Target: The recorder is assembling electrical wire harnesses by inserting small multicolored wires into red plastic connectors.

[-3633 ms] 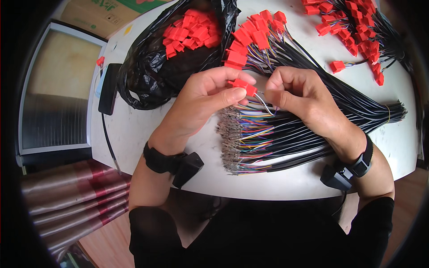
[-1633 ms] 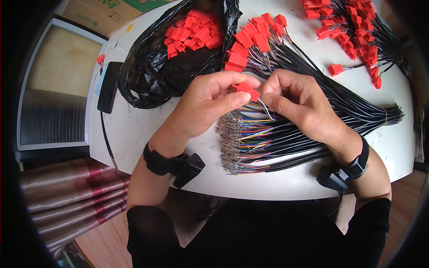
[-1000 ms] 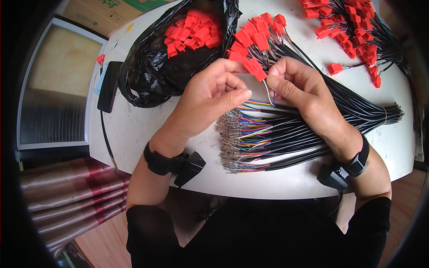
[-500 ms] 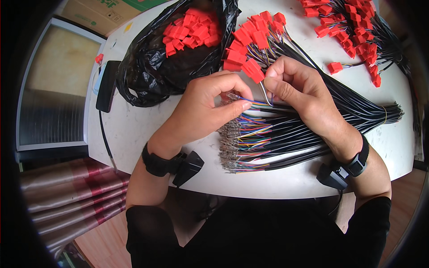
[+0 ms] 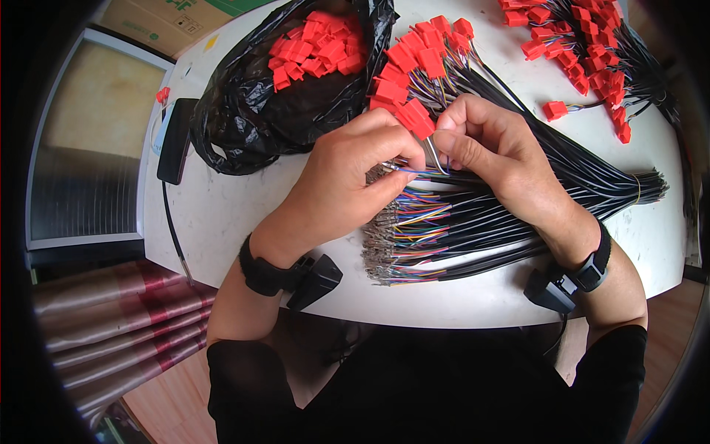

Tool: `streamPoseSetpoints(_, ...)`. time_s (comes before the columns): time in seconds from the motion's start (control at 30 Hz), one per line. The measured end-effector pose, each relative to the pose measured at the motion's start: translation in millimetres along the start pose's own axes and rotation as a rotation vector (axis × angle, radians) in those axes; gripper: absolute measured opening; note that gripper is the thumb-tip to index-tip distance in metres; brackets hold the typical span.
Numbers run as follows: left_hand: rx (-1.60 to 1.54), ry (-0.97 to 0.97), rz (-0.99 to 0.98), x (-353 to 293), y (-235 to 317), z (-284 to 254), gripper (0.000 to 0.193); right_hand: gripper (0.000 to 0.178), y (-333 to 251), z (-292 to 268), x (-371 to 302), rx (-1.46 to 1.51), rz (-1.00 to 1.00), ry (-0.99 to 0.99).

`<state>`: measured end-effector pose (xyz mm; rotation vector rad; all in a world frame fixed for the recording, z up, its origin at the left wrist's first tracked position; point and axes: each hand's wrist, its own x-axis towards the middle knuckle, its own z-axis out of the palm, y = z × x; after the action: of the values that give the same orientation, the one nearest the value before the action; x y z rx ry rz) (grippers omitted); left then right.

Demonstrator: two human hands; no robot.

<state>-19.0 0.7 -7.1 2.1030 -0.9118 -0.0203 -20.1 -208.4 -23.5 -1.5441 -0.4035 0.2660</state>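
My left hand (image 5: 355,163) is closed, thumb and forefinger pinching a thin blue wire (image 5: 414,172) with a small metal terminal at its end. Opposite it, my right hand (image 5: 492,144) is closed too, its fingertips at the lower edge of a red plastic connector (image 5: 416,118). Pale wires (image 5: 435,157) run out of that connector and bend below the fingertips; the exact grip there is partly hidden. Under both hands lies a bundle of black cables (image 5: 495,214), its stripped coloured wires ending in metal terminals (image 5: 379,244). Cables with red connectors (image 5: 429,63) fan out beyond my hands.
A black plastic bag (image 5: 244,126) holding loose red connectors (image 5: 318,48) lies at the far left. Beside it rests a dark phone (image 5: 174,140) with a cable. Another cable bunch with red connectors (image 5: 592,52) sits at the far right. A cardboard box (image 5: 148,26) stands behind the white table (image 5: 207,244).
My left hand has shifted slightly right and turned, its fingers now nearer the red connector with the blue wire between them. The right hand stays almost where it was.
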Motion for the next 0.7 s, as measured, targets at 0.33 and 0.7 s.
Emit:
streamPoseSetpoints(0.33,0.149,-0.009,0.009,-1.4,-5.0,2.0,0.010,0.009,1.2,0.2,0.3,-0.017,-0.010,-0.011)
streamPoseSetpoints(0.7,-0.061,-0.042,-0.113,-1.3,-2.0,5.4,0.008,0.008,-5.0,-1.3,-1.2,-0.041,0.066,-0.073)
